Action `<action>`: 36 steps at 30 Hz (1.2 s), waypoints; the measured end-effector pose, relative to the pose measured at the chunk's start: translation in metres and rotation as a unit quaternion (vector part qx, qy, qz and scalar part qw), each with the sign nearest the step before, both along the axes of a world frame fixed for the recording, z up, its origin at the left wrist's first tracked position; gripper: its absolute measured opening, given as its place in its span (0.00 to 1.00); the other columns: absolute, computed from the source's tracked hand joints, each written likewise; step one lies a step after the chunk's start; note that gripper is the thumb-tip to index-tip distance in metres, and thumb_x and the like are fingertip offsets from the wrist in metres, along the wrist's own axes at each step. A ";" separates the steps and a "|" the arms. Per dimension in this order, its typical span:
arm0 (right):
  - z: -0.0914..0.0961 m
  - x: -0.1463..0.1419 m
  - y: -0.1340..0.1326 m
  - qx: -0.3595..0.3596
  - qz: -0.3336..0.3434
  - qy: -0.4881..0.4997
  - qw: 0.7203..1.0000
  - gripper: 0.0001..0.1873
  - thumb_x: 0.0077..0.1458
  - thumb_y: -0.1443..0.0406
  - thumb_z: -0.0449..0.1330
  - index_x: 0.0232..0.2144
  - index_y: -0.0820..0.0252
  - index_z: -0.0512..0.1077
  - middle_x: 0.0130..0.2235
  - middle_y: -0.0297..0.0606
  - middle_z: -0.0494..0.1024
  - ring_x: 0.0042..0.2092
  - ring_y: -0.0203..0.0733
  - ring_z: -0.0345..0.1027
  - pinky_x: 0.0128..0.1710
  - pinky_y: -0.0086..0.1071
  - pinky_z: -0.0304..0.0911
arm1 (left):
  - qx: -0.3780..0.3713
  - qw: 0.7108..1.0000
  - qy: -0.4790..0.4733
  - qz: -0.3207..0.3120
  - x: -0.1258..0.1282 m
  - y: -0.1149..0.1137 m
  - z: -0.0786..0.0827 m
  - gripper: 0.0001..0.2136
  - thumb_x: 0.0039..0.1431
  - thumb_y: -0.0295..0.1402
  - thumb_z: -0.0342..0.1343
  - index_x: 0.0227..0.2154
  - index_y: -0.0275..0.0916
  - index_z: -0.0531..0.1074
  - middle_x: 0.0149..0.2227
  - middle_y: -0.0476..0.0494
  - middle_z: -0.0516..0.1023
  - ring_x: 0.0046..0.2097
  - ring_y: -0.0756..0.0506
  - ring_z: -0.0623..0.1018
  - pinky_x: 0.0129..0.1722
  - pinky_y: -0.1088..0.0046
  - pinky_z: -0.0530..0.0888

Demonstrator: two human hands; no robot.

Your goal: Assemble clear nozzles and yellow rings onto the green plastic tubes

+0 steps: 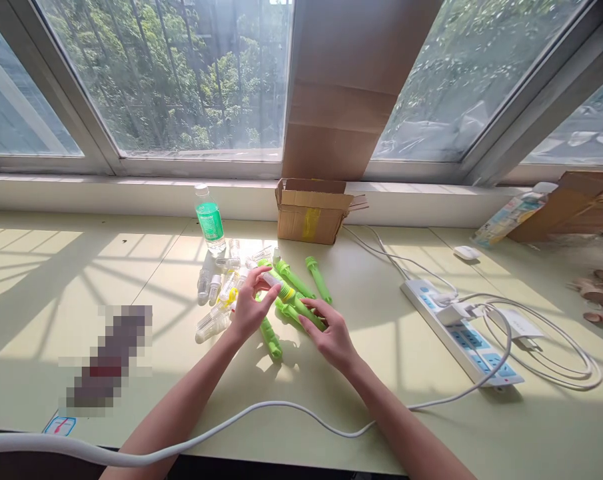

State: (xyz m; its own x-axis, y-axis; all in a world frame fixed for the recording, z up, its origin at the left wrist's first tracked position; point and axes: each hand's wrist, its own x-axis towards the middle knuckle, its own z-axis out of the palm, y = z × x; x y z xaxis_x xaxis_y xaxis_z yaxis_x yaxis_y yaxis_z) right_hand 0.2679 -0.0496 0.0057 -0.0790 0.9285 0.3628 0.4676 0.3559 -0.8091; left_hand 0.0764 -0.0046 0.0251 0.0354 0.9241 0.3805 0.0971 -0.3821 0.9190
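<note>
My left hand [255, 303] is closed around the clear upper part of a green plastic tube [292, 300], which slants in front of me. On the lower end of the same tube, the fingers of my right hand [332, 333] are closed. Several more green tubes lie around and under it, among them one at the right [318, 280] and one below my left hand [270, 340]. Left of my left hand is a loose group of clear plastic caps [211, 325], partly hidden by that hand; something yellow shows among them.
Behind the pile stand a green-labelled bottle [210, 223] and a cardboard box [308, 217]. A power strip [461, 333] with plugs lies at right. Its white cable [281, 405] crosses in front of my forearms. A blurred dark object [111, 357] lies at left.
</note>
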 end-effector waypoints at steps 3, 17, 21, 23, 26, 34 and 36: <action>-0.002 0.000 0.000 0.016 -0.001 -0.009 1.000 0.15 0.57 0.57 0.60 0.45 0.56 0.73 0.40 0.42 0.79 0.37 0.46 0.72 0.38 0.39 0.69 | -0.005 1.000 -0.005 0.012 0.001 0.000 0.000 0.15 0.59 0.39 0.57 0.48 0.41 0.68 0.30 0.50 0.72 0.34 0.48 0.76 0.38 0.71 0.75; -0.005 -0.005 -0.001 -0.022 0.010 0.013 1.000 0.12 0.59 0.58 0.58 0.43 0.56 0.71 0.39 0.41 0.78 0.36 0.45 0.71 0.37 0.37 0.67 | -0.050 0.996 -0.066 -0.023 0.002 -0.001 -0.001 0.21 0.58 0.39 0.59 0.52 0.41 0.62 0.31 0.48 0.76 0.37 0.46 0.78 0.37 0.71 0.73; -0.007 -0.005 -0.001 -0.052 0.022 0.029 0.998 0.15 0.62 0.57 0.55 0.47 0.58 0.71 0.40 0.43 0.78 0.36 0.45 0.72 0.34 0.36 0.67 | -0.048 0.996 -0.069 -0.023 0.002 0.000 0.000 0.22 0.57 0.39 0.60 0.52 0.41 0.63 0.31 0.49 0.76 0.35 0.47 0.78 0.37 0.71 0.73; -0.008 -0.005 -0.001 -0.060 0.024 0.030 0.997 0.16 0.61 0.57 0.56 0.46 0.59 0.71 0.39 0.43 0.78 0.35 0.45 0.72 0.33 0.35 0.67 | -0.049 0.996 -0.072 -0.024 0.001 0.000 0.000 0.21 0.56 0.38 0.61 0.51 0.40 0.64 0.32 0.48 0.77 0.36 0.47 0.78 0.37 0.71 0.73; -0.008 -0.006 -0.002 -0.061 0.028 0.035 0.997 0.15 0.60 0.57 0.57 0.45 0.60 0.71 0.37 0.42 0.78 0.34 0.44 0.72 0.32 0.34 0.67 | -0.055 0.995 -0.078 -0.032 0.001 0.000 -0.001 0.20 0.57 0.38 0.61 0.50 0.40 0.64 0.33 0.47 0.77 0.37 0.47 0.78 0.38 0.70 0.73; -0.007 -0.005 -0.002 -0.056 0.024 0.040 0.997 0.13 0.59 0.58 0.58 0.43 0.59 0.72 0.35 0.40 0.78 0.33 0.44 0.72 0.30 0.33 0.66 | -0.062 0.994 -0.085 -0.042 0.001 0.000 -0.003 0.20 0.57 0.37 0.61 0.50 0.40 0.64 0.35 0.46 0.78 0.38 0.47 0.78 0.39 0.70 0.73; -0.007 -0.005 -0.002 -0.059 0.023 0.043 0.997 0.13 0.59 0.58 0.58 0.43 0.59 0.72 0.34 0.39 0.78 0.32 0.43 0.72 0.30 0.33 0.66 | -0.063 0.994 -0.083 -0.041 0.002 -0.001 -0.003 0.20 0.57 0.38 0.61 0.50 0.40 0.64 0.34 0.46 0.78 0.38 0.47 0.78 0.39 0.70 0.73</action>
State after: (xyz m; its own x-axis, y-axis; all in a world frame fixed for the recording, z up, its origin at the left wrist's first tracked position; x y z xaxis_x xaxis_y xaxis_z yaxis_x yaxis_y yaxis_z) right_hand 0.2630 -0.0513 -0.0013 -0.0959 0.9612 0.2588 0.3792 0.2757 -0.8833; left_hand 0.0780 -0.0054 0.0226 0.0597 0.9613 0.2688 -0.0869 -0.2633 0.9608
